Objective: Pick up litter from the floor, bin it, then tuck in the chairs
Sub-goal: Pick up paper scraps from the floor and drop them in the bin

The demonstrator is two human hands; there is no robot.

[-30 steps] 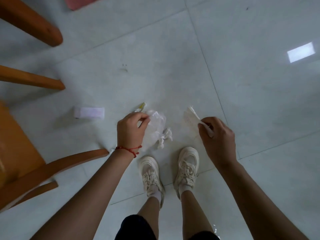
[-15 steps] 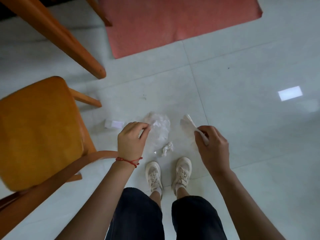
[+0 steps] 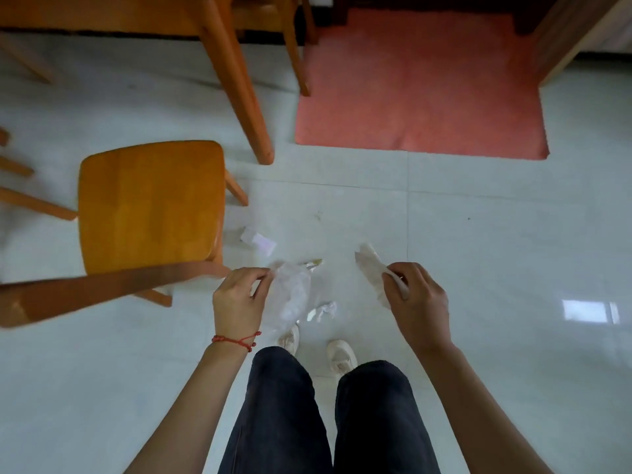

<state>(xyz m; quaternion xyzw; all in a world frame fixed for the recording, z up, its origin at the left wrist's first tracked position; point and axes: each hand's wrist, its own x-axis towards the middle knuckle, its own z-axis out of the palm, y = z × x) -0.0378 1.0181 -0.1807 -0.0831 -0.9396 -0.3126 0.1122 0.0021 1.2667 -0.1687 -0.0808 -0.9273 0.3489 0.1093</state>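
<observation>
My left hand (image 3: 239, 299) pinches a crumpled clear plastic bag (image 3: 290, 295) that hangs in front of my legs. My right hand (image 3: 415, 295) grips a pale paper wrapper (image 3: 369, 268) that sticks up and to the left of the fingers. On the floor lie a crumpled white tissue (image 3: 326, 309) just beyond my shoes, a small white paper slip (image 3: 258, 239) by the chair, and a small yellowish scrap (image 3: 313, 263). A wooden chair (image 3: 150, 203) stands at my left, its seat facing me and its backrest close to my left hand.
Wooden table legs (image 3: 239, 80) rise behind the chair, with more chair legs (image 3: 30, 200) at the far left. A red mat (image 3: 420, 83) covers the floor ahead right. A wooden door frame (image 3: 574, 35) stands at top right. The floor is glossy pale tile (image 3: 513, 234).
I have straightened up: the view lifted from the floor, taking in the chair seat, table legs and mat. Both hands rose with the bag and wrapper still held.
</observation>
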